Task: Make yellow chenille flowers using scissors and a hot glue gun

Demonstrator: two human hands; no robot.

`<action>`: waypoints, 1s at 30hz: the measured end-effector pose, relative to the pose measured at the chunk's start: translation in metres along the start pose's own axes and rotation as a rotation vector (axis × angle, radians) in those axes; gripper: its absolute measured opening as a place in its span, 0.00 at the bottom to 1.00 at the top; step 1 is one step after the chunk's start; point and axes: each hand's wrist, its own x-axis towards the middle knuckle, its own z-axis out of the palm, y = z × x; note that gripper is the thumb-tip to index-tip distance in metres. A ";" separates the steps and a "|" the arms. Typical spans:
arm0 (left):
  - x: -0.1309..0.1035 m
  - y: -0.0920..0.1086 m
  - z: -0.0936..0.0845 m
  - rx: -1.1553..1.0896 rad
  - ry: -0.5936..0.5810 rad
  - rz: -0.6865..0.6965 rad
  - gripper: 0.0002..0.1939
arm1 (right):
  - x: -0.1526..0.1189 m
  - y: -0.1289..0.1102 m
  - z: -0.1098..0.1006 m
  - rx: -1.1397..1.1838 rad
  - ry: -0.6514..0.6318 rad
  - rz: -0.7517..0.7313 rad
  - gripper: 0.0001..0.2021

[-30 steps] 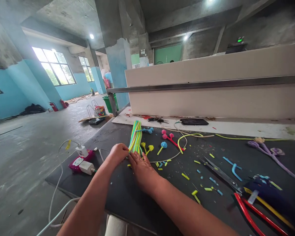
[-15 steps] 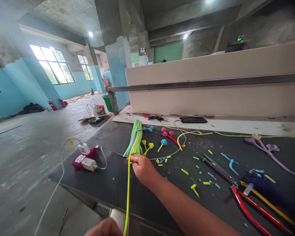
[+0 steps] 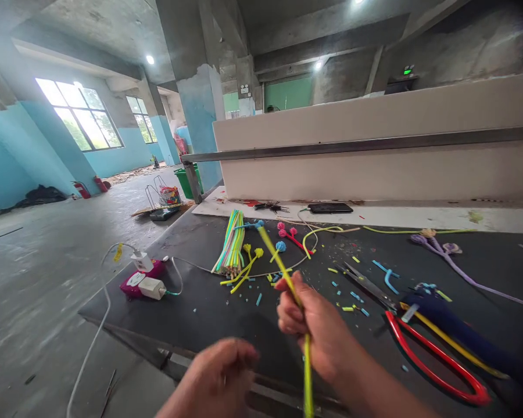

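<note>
A long yellow-green stick (image 3: 275,253) is held in my right hand (image 3: 309,325), its fingers wrapped round it over the table's front part. The upper end points towards a blue knotted piece (image 3: 255,224), and the lower end leaves the bottom of the view. My left hand (image 3: 222,371) is to the left, blurred by motion, apart from the stick; its fingers are smeared. Beyond both hands lies a bundle of coloured sticks (image 3: 230,247). Beside it are yellow knotted stems (image 3: 248,267), a blue-headed one (image 3: 280,247) and a pink-headed one (image 3: 294,235).
Red-handled scissors (image 3: 436,360) lie at the right near a dark blue item (image 3: 448,325), among cut bits. A purple stem (image 3: 466,273) is behind. A plugged power strip (image 3: 143,278) sits left; a phone (image 3: 330,208) lies at the back.
My right hand has moved right and nearer, away from the bundle, with the yellow-green stick now tilted in it. My left hand has risen further into view. The camera view has shifted slightly.
</note>
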 end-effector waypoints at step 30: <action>0.227 0.020 0.004 1.032 0.218 -0.059 0.13 | -0.033 -0.024 -0.094 -0.133 0.128 0.130 0.19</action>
